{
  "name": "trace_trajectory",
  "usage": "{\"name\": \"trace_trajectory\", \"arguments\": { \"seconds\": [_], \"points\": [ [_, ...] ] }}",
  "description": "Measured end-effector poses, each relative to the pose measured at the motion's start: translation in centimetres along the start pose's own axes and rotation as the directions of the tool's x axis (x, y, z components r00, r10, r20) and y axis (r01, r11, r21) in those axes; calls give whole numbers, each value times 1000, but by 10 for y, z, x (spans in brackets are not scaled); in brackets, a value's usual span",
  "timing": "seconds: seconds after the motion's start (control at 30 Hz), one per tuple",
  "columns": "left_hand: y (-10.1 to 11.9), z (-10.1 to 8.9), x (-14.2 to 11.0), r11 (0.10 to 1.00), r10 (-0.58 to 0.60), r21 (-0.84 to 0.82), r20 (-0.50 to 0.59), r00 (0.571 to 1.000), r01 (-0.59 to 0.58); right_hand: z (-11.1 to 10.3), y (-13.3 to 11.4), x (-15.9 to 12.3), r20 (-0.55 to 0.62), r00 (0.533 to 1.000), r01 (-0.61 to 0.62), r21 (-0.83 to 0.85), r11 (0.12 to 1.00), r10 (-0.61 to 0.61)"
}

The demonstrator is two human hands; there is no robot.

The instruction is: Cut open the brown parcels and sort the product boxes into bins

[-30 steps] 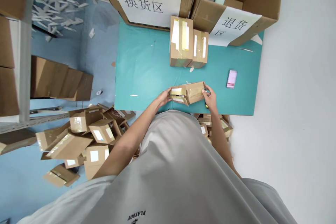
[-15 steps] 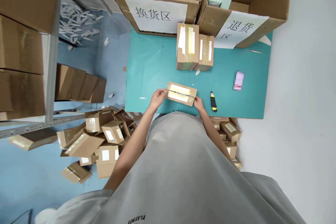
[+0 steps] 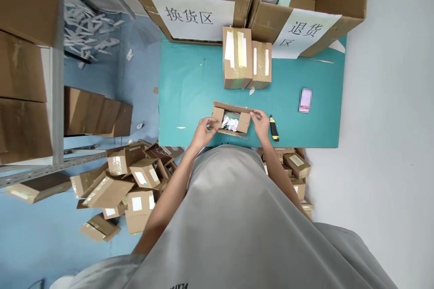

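One small carton is open at the teal table's near edge, crumpled white paper inside. Left hand holds its left end; right hand's fingertips touch the right end, grip unclear, black-and-yellow cutter just beside.

An open box near the six o'clock edge of the bench shows crumpled white paper inside. The left hand touches the box at nine o'clock, the right hand at three; further toward three lies a black-and-yellow knife. Two taped cartons stand toward twelve. Loose boxes heap at eight.
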State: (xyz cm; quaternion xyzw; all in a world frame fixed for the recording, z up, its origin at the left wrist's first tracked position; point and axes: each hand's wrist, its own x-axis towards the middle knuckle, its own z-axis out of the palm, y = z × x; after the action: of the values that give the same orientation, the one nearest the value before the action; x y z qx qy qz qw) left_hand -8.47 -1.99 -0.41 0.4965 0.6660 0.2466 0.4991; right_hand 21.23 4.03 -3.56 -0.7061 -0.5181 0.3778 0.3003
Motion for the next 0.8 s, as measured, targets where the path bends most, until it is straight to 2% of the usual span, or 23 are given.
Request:
{"name": "trace_trajectory", "arguments": {
  "seconds": [0.13, 0.2, 0.27, 0.4, 0.57, 0.67, 0.8],
  "points": [
    [7, -1, 5, 967, 91, 227, 120, 989, -116, 18, -11, 22, -68, 995, -74, -92, 993, 68],
    [11, 5, 10, 931, 120, 332, 123, 985, -155, 22, -17, 28, -24, 996, -89, -175, 980, 86],
    [15, 13, 16, 903, 133, 395, 121, 984, -170, 24, -23, 30, 35, 997, -54, -296, 954, 68],
    [21, 26, 21, 856, 98, 491, 156, 983, -163, 31, -35, 18, 140, 990, 71, -475, 877, -5],
    [28, 25, 10, 837, 112, 515, 165, 980, -183, 47, -46, -3, 159, 987, 67, -544, 836, 24],
    [29, 14, -5, 852, 133, 492, 129, 983, -180, 38, -44, -7, 142, 990, 81, -516, 853, -8],
    [19, -6, -21, 894, 165, 428, -37, 986, -133, -1, -26, -13, 101, 991, 130, -466, 875, -93]
  ]
}}
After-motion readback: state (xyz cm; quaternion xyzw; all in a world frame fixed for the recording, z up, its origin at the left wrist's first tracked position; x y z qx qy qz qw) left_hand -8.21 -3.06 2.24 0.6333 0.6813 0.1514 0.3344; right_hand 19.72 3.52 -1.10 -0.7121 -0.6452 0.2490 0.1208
